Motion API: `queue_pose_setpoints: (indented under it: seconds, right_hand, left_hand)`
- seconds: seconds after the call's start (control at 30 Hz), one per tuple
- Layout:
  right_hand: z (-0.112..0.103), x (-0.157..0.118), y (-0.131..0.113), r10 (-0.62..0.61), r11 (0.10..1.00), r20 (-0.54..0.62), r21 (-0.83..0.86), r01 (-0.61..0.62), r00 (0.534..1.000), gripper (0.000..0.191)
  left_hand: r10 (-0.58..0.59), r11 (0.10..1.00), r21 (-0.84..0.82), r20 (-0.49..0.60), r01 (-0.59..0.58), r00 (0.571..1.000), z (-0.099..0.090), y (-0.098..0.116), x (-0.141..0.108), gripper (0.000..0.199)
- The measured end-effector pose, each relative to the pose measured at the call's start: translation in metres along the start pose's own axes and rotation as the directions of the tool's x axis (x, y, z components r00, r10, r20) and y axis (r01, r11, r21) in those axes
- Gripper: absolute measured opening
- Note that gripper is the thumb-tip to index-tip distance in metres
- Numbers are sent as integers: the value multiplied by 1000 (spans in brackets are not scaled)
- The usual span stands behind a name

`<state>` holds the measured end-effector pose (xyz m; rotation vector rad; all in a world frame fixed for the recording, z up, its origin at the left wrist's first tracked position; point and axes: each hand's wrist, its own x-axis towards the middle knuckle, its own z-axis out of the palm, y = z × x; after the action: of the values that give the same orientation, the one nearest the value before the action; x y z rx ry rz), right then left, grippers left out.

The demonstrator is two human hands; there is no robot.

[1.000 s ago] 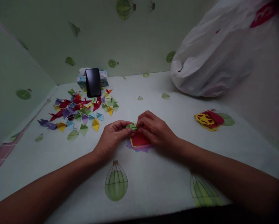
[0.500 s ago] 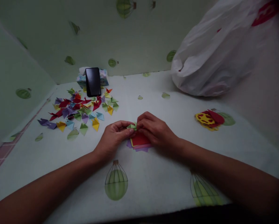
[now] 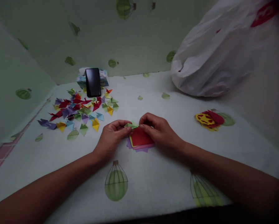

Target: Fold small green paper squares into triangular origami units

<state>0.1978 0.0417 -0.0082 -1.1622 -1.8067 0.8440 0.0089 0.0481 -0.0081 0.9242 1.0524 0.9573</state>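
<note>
Between my two hands is a small piece of folded green paper (image 3: 132, 125), partly covered by fingers. My left hand (image 3: 113, 133) pinches its left side between thumb and fingers. At its right tip, the thumb and forefinger of my right hand (image 3: 157, 129) are closed on the paper. Just below lies a stack of square coloured papers (image 3: 141, 138), red on top, with yellow, pink and purple edges showing. To the left spreads a pile of folded paper cranes (image 3: 77, 107) in red, purple, green, yellow, blue and orange.
Behind the cranes a black phone (image 3: 93, 82) leans on a tissue box (image 3: 104, 77). A large white plastic bag (image 3: 211, 56) stands at the back right. Red and yellow paper cut-outs (image 3: 208, 119) lie on the right. Walls rise at the back and left.
My right hand has shifted slightly right, and its fingers have moved to the green paper's right tip. More of the green paper and the red sheet now shows. The left hand stays nearly still.
</note>
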Motion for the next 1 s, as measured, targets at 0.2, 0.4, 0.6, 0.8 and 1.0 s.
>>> queue_pose_setpoints:
  seconds: [0.2,0.4,0.6,0.8,1.0]
  right_hand:
    - [5,-1,-1,176,950,93,243,-193,980,10]
    - [6,-1,1,170,936,96,294,-191,981,10]
    - [6,-1,-3,207,912,120,337,-235,971,12]
    - [6,-1,-7,227,889,152,370,-268,962,21]
    - [7,-1,-8,241,874,158,394,-285,958,22]
  left_hand:
    - [46,997,61,-1,-46,999,0,0,-3,24]
    - [53,996,74,26,-55,998,1,1,-5,24]
    - [59,996,60,52,-62,997,-1,-2,-3,23]
    - [101,988,111,49,-106,994,1,-2,-4,21]
    - [125,982,135,68,-134,990,5,1,-6,26]
